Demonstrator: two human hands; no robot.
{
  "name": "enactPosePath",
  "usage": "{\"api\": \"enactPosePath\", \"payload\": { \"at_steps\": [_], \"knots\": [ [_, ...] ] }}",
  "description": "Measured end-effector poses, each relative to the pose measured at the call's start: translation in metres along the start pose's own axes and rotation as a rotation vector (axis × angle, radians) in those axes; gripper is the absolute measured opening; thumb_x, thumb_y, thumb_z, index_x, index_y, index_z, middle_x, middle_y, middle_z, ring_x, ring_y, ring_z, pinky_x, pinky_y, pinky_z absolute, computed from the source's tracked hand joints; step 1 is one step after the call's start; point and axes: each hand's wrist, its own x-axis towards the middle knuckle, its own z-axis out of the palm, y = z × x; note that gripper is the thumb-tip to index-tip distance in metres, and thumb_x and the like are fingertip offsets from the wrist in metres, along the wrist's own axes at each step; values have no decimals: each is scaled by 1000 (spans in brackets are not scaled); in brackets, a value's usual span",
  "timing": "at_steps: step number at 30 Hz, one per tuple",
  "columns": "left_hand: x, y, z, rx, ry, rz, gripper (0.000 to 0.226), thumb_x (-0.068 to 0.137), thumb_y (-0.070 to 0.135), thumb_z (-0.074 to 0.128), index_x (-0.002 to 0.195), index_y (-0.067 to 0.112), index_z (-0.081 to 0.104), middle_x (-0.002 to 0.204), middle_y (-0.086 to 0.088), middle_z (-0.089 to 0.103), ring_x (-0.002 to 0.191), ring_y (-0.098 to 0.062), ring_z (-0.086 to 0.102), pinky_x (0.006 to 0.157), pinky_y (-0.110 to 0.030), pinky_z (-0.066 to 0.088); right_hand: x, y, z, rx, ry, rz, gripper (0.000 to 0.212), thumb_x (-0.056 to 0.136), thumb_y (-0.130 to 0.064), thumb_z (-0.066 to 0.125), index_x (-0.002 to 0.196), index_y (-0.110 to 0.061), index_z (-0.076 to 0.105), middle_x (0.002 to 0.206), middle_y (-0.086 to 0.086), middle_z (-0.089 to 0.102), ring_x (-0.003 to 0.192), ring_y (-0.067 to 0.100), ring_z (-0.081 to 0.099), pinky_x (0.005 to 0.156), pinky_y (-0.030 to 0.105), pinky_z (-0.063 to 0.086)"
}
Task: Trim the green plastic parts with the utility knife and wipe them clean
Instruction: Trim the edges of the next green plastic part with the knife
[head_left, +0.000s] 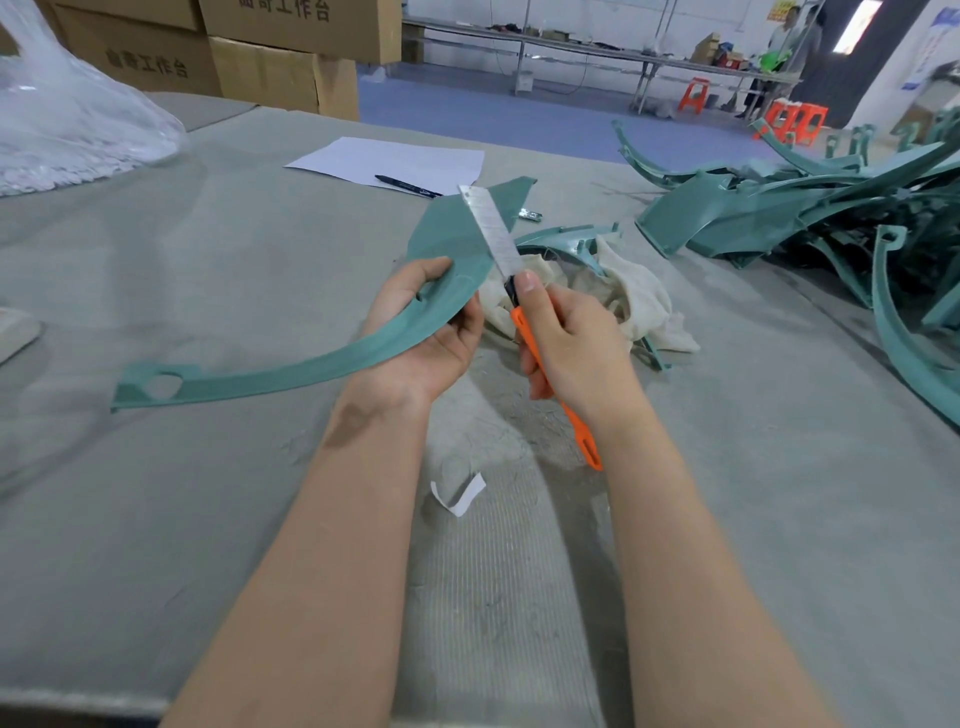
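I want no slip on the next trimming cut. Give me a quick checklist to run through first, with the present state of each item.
1. Left hand grip on the green part: ok, fingers curled round its edge.
2. Right hand grip on the utility knife: ok, thumb up by the blade's base.
3. Blade length: probably not ok; it is run far out and may flex.
4. Blade seated on the edge to trim: cannot tell.
5. Left fingers out of the blade's line: ok, it seems; they sit near its base.
6. Cloth ready for wiping: ok, on the table just behind the hands.
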Motion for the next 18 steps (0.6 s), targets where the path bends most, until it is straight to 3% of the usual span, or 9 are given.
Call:
{"api": "enactPosePath", "payload": {
  "at_steps": [9, 14, 18],
  "knots": [
    [0, -1, 1, -64, 5, 32, 10, 89, 3, 56, 98, 6, 54, 82, -6, 59, 64, -13, 56, 50, -17, 51, -1, -3, 0, 78, -62, 23, 46, 98, -49, 43, 63, -21, 51, 47, 0, 56, 36, 16, 52, 37, 22, 41],
    [-4, -3, 4, -107, -9, 29, 7, 89, 3, 57, 82, 5, 56, 74, -6, 60, 63, -14, 57, 51, -17, 51, -3, -4, 0, 127, -106, 39, 47, 98, -49, 42, 63, -19, 48, 50, 5, 56, 38, 20, 51, 39, 25, 41],
    [-7, -4, 5, -128, -14, 30, 6, 88, 3, 58, 82, 4, 57, 74, -7, 62, 63, -15, 58, 50, -18, 52, -4, -7, 0, 142, -122, 53, 48, 98, -49, 42, 63, -17, 48, 53, 7, 57, 40, 21, 51, 40, 27, 42]
  ]
}}
